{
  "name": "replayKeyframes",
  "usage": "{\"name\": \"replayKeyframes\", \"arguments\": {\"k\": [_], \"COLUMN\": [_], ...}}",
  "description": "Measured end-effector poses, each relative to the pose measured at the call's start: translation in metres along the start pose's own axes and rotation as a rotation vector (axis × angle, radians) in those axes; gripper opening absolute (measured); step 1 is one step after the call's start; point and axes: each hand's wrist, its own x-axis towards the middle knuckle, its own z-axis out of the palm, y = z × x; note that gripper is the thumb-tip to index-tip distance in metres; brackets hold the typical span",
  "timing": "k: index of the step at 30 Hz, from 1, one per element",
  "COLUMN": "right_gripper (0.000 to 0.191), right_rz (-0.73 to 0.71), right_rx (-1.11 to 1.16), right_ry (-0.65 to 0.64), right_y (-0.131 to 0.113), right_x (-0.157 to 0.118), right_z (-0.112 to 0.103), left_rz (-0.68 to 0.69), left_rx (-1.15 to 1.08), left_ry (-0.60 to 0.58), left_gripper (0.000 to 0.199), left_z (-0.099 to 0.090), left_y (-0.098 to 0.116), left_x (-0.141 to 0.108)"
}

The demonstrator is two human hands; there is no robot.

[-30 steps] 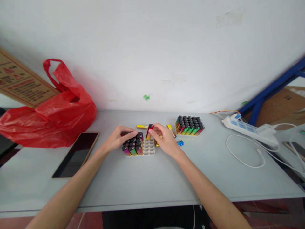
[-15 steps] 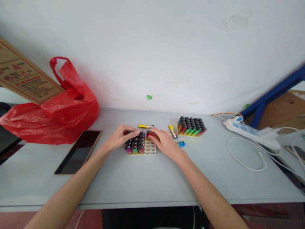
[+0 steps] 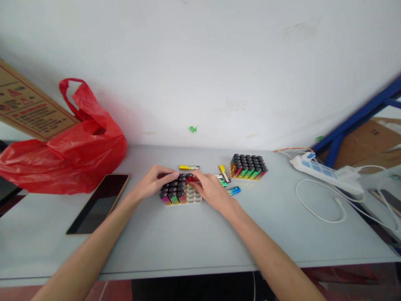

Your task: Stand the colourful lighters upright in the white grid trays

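Note:
A white tray with round slots stands on the table, its left part filled with upright black-topped lighters. My left hand rests against the lighters at the tray's back left, fingers closed round that side. With its fingertips my right hand pinches a red lighter at the back of the tray, beside the filled rows. Slots at the front right hold nothing. Loose lighters lie around: a yellow one behind the tray, another yellow one and a blue one to the right.
A full block of lighters stands at the back right. Further right are a white power strip and its cables. On the left lie a dark tablet and a red plastic bag beside a cardboard box.
My right hand has lowered the red lighter to the tray's back row, close against the other lighters. The view has shifted slightly. My left hand stays at the tray.

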Motion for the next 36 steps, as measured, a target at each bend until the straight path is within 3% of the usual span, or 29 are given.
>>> {"name": "replayKeyframes", "arguments": {"k": [7, 10, 13, 20, 23, 27, 32, 36], "right_gripper": [0.031, 0.031, 0.032, 0.025, 0.015, 0.015, 0.034, 0.042], "right_rz": [-0.076, -0.119, -0.066, 0.059, 0.068, 0.084, 0.193, 0.263], "right_rx": [0.102, 0.150, 0.087, -0.220, -0.200, 0.061, 0.670, 1.075], "right_ry": [0.037, 0.126, 0.222, -0.004, -0.009, 0.117, 0.379, 0.351], "right_y": [0.003, 0.010, 0.025, 0.043, 0.041, 0.046, 0.044, 0.025], "right_x": [0.006, 0.006, 0.012, 0.048, 0.055, 0.053, 0.039, 0.025], "right_z": [-0.001, -0.009, -0.013, -0.004, -0.003, -0.007, -0.014, -0.016], "left_rz": [0.035, 0.060, 0.059, 0.066, 0.094, 0.109, 0.116, 0.121], "left_rx": [0.030, 0.021, 0.021, 0.033, 0.043, 0.042, 0.042, 0.043], "left_ry": [0.054, 0.053, 0.052, 0.046, 0.038, 0.017, 0.011, 0.020], "left_gripper": [0.053, 0.052, 0.052, 0.054, 0.055, 0.055, 0.054, 0.053], "left_z": [-0.004, -0.004, -0.003, -0.002, -0.001, -0.001, -0.001, -0.001], "left_y": [-0.003, -0.003, -0.004, -0.008, -0.007, -0.005, -0.002, -0.003], "left_x": [0.000, 0.000, 0.001, 0.003, 0.003, 0.001, 0.000, 0.000]}}
